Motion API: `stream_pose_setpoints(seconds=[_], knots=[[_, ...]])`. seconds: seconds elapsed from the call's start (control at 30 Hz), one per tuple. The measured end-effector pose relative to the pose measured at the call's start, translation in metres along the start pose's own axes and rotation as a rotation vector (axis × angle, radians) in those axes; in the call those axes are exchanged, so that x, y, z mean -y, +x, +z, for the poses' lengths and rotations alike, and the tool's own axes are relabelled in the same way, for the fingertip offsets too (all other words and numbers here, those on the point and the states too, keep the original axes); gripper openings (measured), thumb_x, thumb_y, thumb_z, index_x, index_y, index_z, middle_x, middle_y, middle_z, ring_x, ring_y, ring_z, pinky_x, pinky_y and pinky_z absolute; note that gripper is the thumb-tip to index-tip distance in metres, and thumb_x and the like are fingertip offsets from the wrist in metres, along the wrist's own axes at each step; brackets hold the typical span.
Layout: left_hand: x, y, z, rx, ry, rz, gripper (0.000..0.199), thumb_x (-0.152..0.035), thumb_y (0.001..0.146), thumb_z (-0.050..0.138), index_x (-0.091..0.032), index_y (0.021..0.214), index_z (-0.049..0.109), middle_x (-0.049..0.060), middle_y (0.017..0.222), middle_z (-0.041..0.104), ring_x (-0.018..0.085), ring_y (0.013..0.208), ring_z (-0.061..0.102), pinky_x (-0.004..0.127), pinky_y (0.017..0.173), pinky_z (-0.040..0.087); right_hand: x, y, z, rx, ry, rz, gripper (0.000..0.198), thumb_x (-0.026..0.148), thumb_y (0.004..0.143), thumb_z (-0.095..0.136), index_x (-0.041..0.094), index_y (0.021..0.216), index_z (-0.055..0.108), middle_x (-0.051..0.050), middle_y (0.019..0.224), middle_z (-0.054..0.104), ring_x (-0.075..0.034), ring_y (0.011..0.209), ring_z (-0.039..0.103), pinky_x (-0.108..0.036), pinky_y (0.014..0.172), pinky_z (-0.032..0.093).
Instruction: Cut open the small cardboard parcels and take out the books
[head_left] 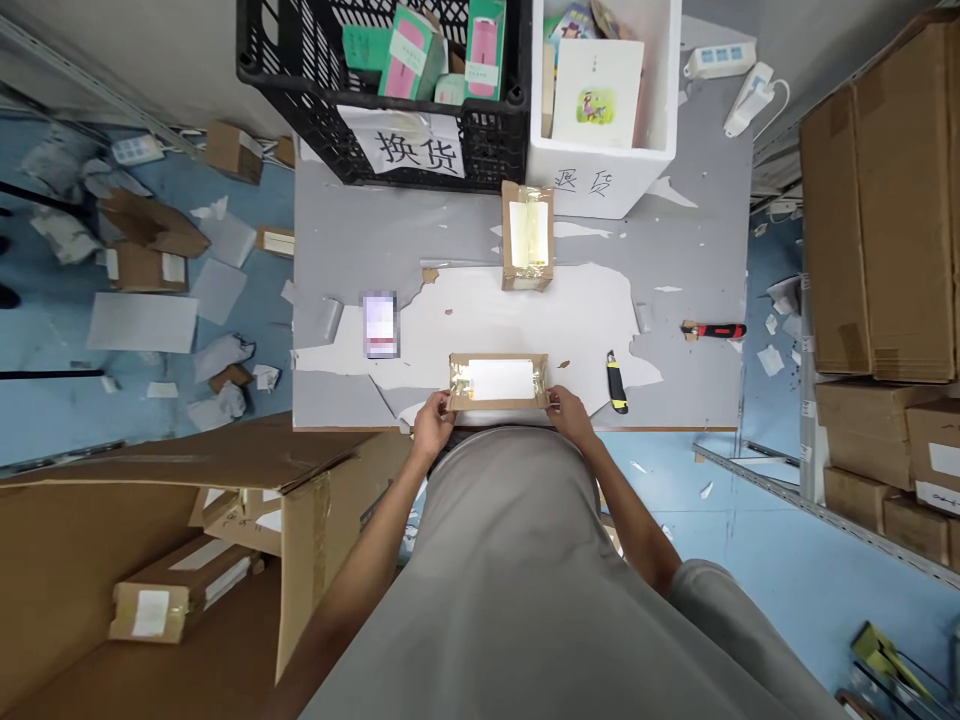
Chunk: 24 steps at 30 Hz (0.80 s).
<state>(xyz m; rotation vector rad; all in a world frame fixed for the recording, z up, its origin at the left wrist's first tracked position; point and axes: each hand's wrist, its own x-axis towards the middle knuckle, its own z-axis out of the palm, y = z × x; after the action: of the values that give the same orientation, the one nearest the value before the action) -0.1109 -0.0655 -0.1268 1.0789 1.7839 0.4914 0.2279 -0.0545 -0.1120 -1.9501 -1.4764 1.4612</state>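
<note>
A small taped cardboard box (499,381) with a white label on top lies at the near edge of the table. My left hand (433,424) grips its left end, and my right hand (570,413) grips its right end, fingers closed on the corners. Beyond it stands a second taped cardboard box (528,238), also labelled. To the right of my right hand lies a yellow and black utility knife (616,383). A phone (381,325) with a lit, blurred screen rests on the left part of the table.
A black plastic crate (315,105) and a white bin (600,180) stand at the back. A red and black knife (714,330) lies near the right edge. A large open carton (330,520) stands at lower left; stacked cartons (900,200) are on the right.
</note>
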Motion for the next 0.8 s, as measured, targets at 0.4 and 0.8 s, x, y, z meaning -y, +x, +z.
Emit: stream_pose_setpoints(seconds=[0.4, 0.8], knots=[[-0.105, 0.124, -0.018, -0.058, -0.216, 0.188, 0.052, -0.039, 0.102, 0.071, -0.021, 0.150, 0.068, 0.019, 0.169, 0.068, 0.034, 0.148, 0.071, 0.052, 0.128, 0.057, 0.051, 0.120, -0.072, -0.239, 0.290, -0.048, 0.054, 0.052, 0.099, 0.077, 0.024, 0.146, 0.075, -0.018, 0.155, 0.078, -0.032, 0.128, 0.082, -0.052, 0.117, 0.067], [-0.205, 0.180, 0.079, 0.282, -0.336, 0.216, 0.094, -0.039, 0.097, 0.082, -0.023, 0.182, 0.046, 0.014, 0.172, 0.067, 0.030, 0.138, 0.079, 0.052, 0.133, 0.053, 0.113, 0.180, -0.064, -0.102, 0.558, -0.033, 0.086, 0.075, 0.103, 0.070, 0.033, 0.176, 0.055, -0.009, 0.169, 0.070, -0.028, 0.136, 0.080, -0.050, 0.124, 0.063]])
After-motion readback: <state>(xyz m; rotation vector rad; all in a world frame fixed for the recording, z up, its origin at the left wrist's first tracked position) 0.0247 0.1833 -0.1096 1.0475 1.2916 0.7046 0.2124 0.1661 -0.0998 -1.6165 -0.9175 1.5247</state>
